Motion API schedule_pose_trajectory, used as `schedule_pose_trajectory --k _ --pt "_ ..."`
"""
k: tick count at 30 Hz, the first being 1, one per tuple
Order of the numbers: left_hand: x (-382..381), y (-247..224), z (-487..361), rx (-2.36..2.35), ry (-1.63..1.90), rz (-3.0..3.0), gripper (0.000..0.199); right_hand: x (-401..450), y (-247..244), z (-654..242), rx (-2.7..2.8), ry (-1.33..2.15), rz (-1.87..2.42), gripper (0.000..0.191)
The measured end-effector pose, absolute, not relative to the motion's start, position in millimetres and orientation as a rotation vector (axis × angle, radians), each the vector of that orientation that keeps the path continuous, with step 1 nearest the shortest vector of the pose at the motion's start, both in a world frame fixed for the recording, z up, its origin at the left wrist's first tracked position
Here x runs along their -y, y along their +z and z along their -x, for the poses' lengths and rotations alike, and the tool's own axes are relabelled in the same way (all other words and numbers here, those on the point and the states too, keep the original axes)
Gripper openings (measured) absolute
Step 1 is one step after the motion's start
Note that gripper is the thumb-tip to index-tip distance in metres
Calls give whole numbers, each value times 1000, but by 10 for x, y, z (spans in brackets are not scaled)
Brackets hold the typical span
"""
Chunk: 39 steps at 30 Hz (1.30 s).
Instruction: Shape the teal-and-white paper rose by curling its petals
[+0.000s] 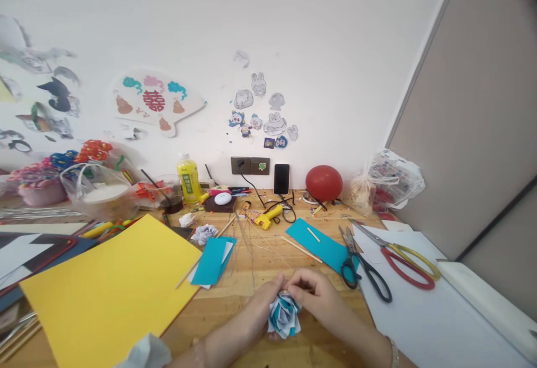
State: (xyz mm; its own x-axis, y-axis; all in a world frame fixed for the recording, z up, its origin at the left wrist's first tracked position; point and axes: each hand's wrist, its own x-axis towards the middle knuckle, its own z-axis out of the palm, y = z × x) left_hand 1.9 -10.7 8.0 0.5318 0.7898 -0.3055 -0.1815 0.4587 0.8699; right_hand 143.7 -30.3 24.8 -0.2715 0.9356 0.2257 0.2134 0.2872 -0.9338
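A paper flower [285,315] with layered blue and white petals is between my hands, low at the middle of the view. My left hand [264,300] is wrapped round its left side and underside, most of its fingers hidden behind the petals. At the flower's upper right edge, my right hand [314,292] pinches a petal between thumb and fingers. Ahead and left lies a stack of blue and white paper pieces [213,262]. To the right, black-handled scissors [356,264] rest partly on a blue paper strip [308,239].
A large yellow sheet [113,284] covers the left side. Red-and-yellow-handled scissors [403,256] lie on white paper [403,323] at right. Toward the wall are a yellow glue gun [269,217], a phone [281,179], a red balloon [324,183], a drink bottle [188,179] and a crumpled paper flower [205,234].
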Motion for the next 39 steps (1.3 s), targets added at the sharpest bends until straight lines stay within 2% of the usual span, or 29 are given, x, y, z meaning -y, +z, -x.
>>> schedule_pose_trajectory --k 7,13,17,23,29,39 --pt "109 26 20 -841 729 -957 41 347 290 -1429 1894 711 1185 16" --pt "116 27 19 -822 720 -1000 38 349 255 -1394 1816 776 1178 14" --pt "103 -3 29 -804 695 -960 40 343 222 -1410 1853 683 1255 18" --pt "62 -56 58 -763 734 -973 29 346 259 -1418 1810 742 1284 10" --pt "66 -73 39 -808 702 -963 34 337 200 -1382 1746 769 1255 20" --pt "86 -29 27 -796 746 -913 32 353 165 -1357 1812 559 1301 26"
